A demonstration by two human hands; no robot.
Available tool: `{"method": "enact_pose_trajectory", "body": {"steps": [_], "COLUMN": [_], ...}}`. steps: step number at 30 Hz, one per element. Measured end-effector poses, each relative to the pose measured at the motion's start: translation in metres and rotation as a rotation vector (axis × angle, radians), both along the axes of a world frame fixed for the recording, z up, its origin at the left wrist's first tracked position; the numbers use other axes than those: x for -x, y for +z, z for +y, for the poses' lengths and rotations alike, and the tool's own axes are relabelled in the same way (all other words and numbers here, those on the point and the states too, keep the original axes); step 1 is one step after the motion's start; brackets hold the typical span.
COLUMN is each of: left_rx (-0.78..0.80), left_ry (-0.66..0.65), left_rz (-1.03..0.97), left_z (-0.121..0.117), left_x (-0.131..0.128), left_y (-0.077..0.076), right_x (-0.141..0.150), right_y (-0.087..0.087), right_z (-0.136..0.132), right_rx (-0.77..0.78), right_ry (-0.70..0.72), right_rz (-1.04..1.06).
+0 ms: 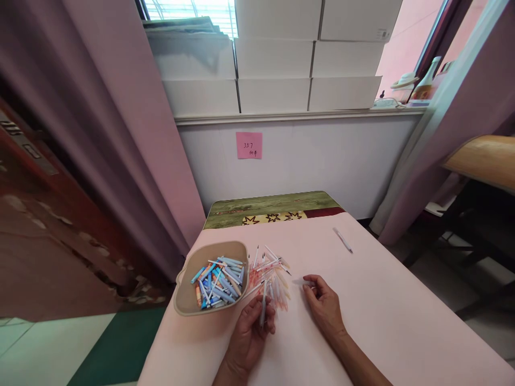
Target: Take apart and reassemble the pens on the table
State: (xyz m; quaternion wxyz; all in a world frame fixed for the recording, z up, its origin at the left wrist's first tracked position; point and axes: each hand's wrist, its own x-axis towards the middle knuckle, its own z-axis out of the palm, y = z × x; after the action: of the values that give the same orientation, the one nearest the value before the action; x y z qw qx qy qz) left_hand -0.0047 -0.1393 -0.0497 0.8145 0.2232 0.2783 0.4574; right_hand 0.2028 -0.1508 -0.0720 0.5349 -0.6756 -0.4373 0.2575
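My left hand (252,328) is closed around a slim clear pen tube (263,306) that points up toward a loose pile of pen refills and tubes (270,271) on the pale pink table (362,321). My right hand (322,301) rests on the table to the right of the pile, fingers curled, pinching a small clear piece that I cannot make out. A beige tray (185,292) with several blue and orange pen parts (219,281) sits left of the pile.
A single pen (343,239) lies farther back on the table. Behind it is a green patterned surface (273,206), a white wall with a pink sticky note (249,145), stacked white boxes (277,64), purple curtains on both sides and a wooden desk (480,158) at right.
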Motion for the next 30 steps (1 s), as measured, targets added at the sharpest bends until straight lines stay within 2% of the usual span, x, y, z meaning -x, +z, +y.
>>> {"method": "enact_pose_trajectory", "body": {"steps": [10,19,24,30], "left_rx": [0.020,0.018,0.035,0.024], "left_ry": [0.038,0.047,0.073,0.036], "left_rz": [-0.027,-0.048,-0.039,-0.009], "left_z": [-0.001,0.000,0.000,-0.001], "left_x": [-0.001,-0.001,-0.005,-0.008], "left_y": [0.000,-0.002,-0.002,-0.001], "right_x": [0.000,-0.005,-0.005,-0.001], "right_y": [-0.005,-0.014,-0.011,-0.005], "right_z": [0.000,0.002,0.000,0.000], "right_rx": [-0.059,-0.006,-0.025,-0.026], "right_ry": [-0.060,0.002,0.003,-0.034], "right_rz": [0.163,0.079,0.093,0.192]}}
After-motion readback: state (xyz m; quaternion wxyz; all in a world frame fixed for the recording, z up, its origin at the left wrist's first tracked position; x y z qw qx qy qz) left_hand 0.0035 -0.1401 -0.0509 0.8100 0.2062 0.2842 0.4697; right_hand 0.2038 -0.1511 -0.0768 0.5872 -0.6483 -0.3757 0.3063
